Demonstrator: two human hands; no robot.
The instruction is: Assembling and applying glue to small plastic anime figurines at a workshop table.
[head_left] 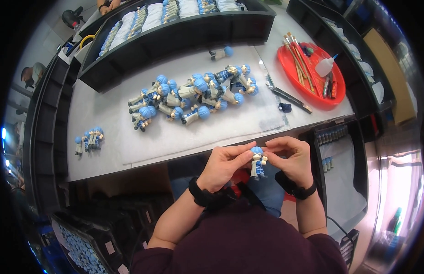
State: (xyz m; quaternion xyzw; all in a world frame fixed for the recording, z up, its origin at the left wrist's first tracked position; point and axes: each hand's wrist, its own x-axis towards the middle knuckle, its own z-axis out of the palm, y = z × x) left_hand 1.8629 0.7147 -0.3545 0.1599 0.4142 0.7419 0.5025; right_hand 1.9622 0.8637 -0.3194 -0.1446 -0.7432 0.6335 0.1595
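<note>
A small blue-haired figurine in white and blue is upright between my two hands, just off the table's front edge. My left hand pinches it at the head from the left. My right hand has its thumb and fingertips closed at the figurine's other side, by the head and raised arm. A loose pile of similar figurines lies on the white sheet beyond my hands. One more figurine lies apart behind the pile, and a small group of figurines is at the table's left.
Along the back stands a black crate with rows of figurines between white padding. A red tray at right holds brushes, a white squeeze bottle and pens. Near it lie a black-handled knife and a dark lump. Another black bin sits lower right.
</note>
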